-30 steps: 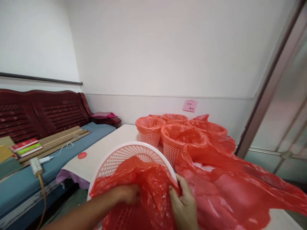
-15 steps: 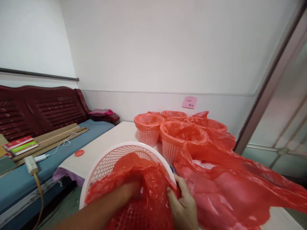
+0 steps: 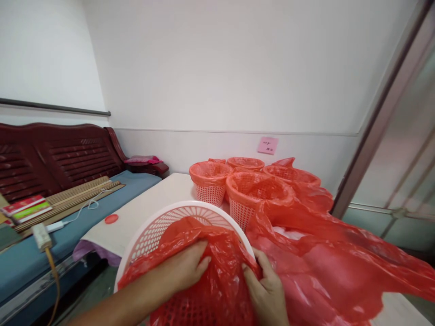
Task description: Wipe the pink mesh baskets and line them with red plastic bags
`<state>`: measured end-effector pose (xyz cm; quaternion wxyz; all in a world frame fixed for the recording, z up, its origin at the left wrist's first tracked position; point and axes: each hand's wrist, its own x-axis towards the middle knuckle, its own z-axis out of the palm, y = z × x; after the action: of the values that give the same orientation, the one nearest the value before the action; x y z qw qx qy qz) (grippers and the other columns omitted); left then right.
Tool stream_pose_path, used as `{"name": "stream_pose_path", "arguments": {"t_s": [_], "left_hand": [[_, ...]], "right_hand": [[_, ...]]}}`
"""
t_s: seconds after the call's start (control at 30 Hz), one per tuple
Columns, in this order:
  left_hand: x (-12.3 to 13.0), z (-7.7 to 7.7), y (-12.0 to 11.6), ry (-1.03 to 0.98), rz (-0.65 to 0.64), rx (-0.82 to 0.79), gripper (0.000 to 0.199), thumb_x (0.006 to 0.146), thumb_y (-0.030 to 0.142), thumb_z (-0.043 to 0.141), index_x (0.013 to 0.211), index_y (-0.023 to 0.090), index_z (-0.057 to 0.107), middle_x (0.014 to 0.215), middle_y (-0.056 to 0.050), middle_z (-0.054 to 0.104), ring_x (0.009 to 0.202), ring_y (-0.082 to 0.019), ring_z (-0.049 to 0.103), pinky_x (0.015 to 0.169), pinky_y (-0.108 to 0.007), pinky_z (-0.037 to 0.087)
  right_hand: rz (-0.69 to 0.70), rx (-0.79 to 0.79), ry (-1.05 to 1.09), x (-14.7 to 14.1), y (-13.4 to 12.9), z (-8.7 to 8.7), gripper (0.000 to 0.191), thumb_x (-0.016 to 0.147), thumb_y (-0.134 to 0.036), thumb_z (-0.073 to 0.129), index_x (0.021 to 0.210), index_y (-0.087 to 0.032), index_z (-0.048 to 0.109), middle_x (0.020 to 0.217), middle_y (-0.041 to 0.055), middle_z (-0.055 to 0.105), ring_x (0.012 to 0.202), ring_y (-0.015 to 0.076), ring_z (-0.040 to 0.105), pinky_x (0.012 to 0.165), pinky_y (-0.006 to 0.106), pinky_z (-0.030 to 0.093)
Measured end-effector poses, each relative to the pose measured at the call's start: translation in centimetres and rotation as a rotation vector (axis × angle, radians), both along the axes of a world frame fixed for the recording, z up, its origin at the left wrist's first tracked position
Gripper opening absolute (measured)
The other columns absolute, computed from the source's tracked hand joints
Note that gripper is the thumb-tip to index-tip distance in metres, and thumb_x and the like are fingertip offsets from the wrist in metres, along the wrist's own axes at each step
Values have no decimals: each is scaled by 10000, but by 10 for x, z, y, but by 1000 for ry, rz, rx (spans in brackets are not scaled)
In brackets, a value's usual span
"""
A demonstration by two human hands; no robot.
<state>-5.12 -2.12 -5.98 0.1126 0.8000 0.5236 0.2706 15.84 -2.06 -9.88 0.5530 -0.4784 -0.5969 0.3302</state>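
A white plastic basket (image 3: 144, 231) with slotted sides is close in front of me, tilted so its mouth shows. A red plastic bag (image 3: 220, 290) lies crumpled inside it. My left hand (image 3: 190, 267) reaches in over the basket and grips a fold of the bag, its fingertips partly hidden. At the basket's right rim, my right hand (image 3: 267, 290) is closed on the bag's edge, with the thumb on the inner side.
Beyond stand several smaller white baskets (image 3: 209, 194) lined with red bags. Loose red bags (image 3: 326, 271) spread over the right of the table (image 3: 149, 197). A red disc (image 3: 111, 218) lies near its left edge. Left is a wooden bench (image 3: 78, 154) with a power strip (image 3: 41, 236).
My left hand has come up from inside the bag, so its fingers and thumb now show. My right hand stays at the rim, shifted slightly right.
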Motion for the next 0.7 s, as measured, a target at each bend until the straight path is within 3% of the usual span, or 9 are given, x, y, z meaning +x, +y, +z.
{"name": "stream_pose_path", "arguments": {"t_s": [0.07,0.17,0.23,0.3,0.37,0.43,0.5,0.7], "left_hand": [[-5,25,-13,27,3,86,250,944,267,429,1121,158,569,1038,-109,645,955,-239,618,853,-428,509],[-16,55,-24,94,-23,483,277,933,168,437,1202,152,501,1109,-100,613,1050,-204,559,938,-369,456],[-21,64,-23,224,24,669,389,908,167,499,1291,132,439,1225,-129,561,1154,-236,491,1004,-403,406],[-22,65,-18,367,86,628,458,891,219,541,1319,110,421,1262,-159,532,1176,-296,457,1005,-476,391],[-22,61,-11,439,98,522,363,885,206,521,1234,111,494,1147,-154,584,1071,-312,506,917,-496,437],[-21,56,-7,441,77,453,182,871,129,464,1017,141,571,926,-107,611,875,-274,549,765,-435,476],[-20,51,-8,402,64,420,145,848,73,421,851,171,528,818,-68,574,749,-225,536,657,-361,455],[-25,47,-23,276,-63,390,96,899,181,439,835,222,383,786,-3,502,671,-155,478,593,-281,378]], "right_hand": [[1,-3,-17,3,2,5,323,797,-382,536,1042,-192,629,1042,81,693,952,261,636,859,372,488],[10,3,-53,4,3,11,347,794,-410,535,1040,-188,639,1070,96,689,984,280,625,898,409,467],[7,7,-65,3,3,13,358,791,-425,543,1037,-185,643,1096,107,685,996,291,620,904,424,460],[-3,20,-70,2,4,14,360,790,-438,549,1026,-185,645,1102,110,685,983,291,621,887,422,466],[-9,35,-74,1,5,14,339,795,-444,546,993,-187,644,1045,99,698,926,276,631,846,400,479],[-10,36,-83,2,7,15,316,806,-447,535,959,-191,641,973,82,704,873,259,635,808,377,486],[-14,29,-95,3,8,14,314,810,-452,531,949,-193,638,953,72,701,867,253,634,802,368,485],[-10,18,-82,8,13,15,289,812,-441,536,923,-198,645,874,47,709,809,236,632,745,328,492]]}}
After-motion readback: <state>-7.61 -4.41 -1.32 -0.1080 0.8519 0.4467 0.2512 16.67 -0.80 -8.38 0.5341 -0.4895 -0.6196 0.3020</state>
